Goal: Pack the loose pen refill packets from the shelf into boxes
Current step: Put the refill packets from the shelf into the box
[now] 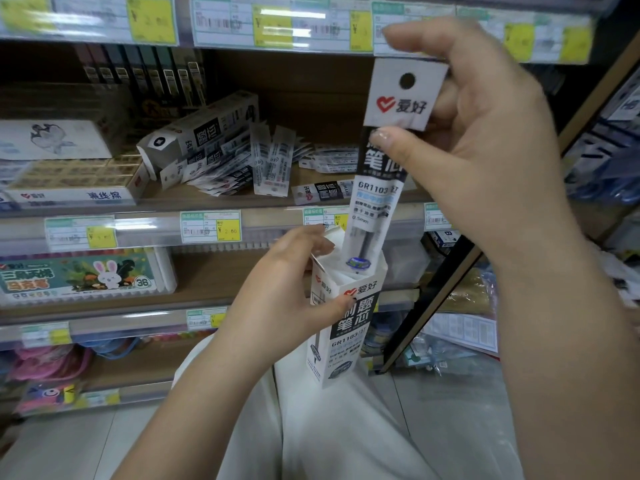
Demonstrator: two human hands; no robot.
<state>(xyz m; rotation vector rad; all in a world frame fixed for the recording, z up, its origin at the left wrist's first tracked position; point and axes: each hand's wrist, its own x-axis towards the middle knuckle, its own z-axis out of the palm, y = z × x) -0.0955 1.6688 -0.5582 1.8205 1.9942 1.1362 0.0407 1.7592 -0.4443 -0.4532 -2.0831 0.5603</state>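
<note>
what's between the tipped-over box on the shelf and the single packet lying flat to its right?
Head view: a fanned pile of loose refill packets lies between the tipped box and that packet.

Refill packet [388, 161] white top, red heart logo, black band; box [346, 327] white with black panel; price tags [209, 226] yellow-green.

This is a stationery shop. Long shelves [207, 199] run in tiers, and each front edge carries a clear strip of price tags [210, 226] printed with barcodes and yellow price fields. The shelves hold goods in retail wrapping: a heap of pen refill packets [239, 164], boxes of refills [204, 128], a row of dark slim boxes [145, 72] and a marker set [83, 277] with a rabbit picture.
</note>
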